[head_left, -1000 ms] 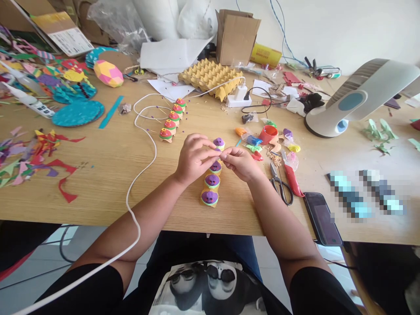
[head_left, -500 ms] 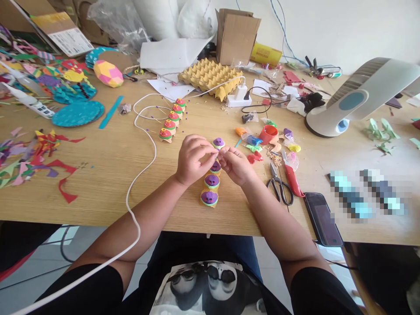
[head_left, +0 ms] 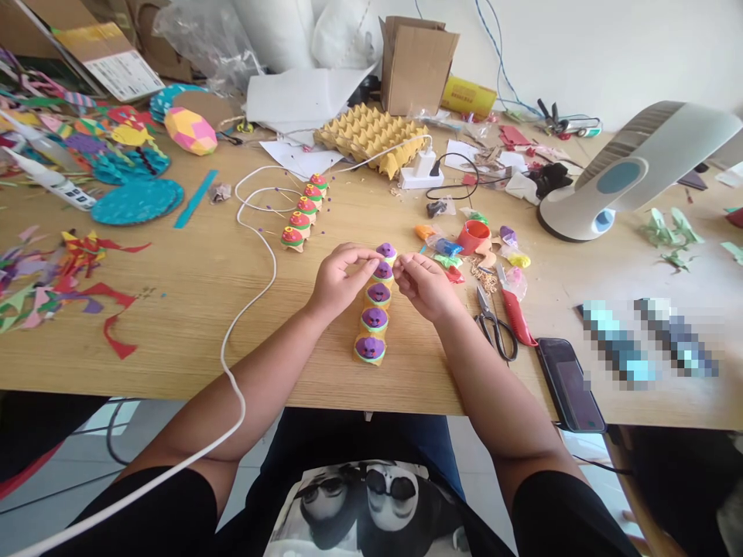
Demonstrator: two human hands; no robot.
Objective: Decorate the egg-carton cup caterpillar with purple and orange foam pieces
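Note:
A strip of egg carton cups (head_left: 374,319) lies lengthwise before me, each bump topped with purple clay and a small face, with a pale green rim. To the left of its far end is my left hand (head_left: 347,277), thumb and forefinger pinched together. On the other side, my right hand (head_left: 422,281) is also closed in a pinch, its fingertips just right of the upper bumps. Whatever either pinch holds is too small to make out. A second strip with red and green clay tops (head_left: 304,210) stands farther back to the left.
Scissors (head_left: 494,325), a red-handled knife (head_left: 516,313) and a phone (head_left: 570,384) lie to the right. Bagged clay (head_left: 446,246) surrounds a red tape roll (head_left: 474,234). A white cable (head_left: 268,255) crosses the left side. An egg tray (head_left: 371,139) and a fan-like device (head_left: 627,174) stand behind.
My hands have drawn apart from their meeting point above the strip, the left slightly left and the right slightly right. More of the purple bumps now shows between them.

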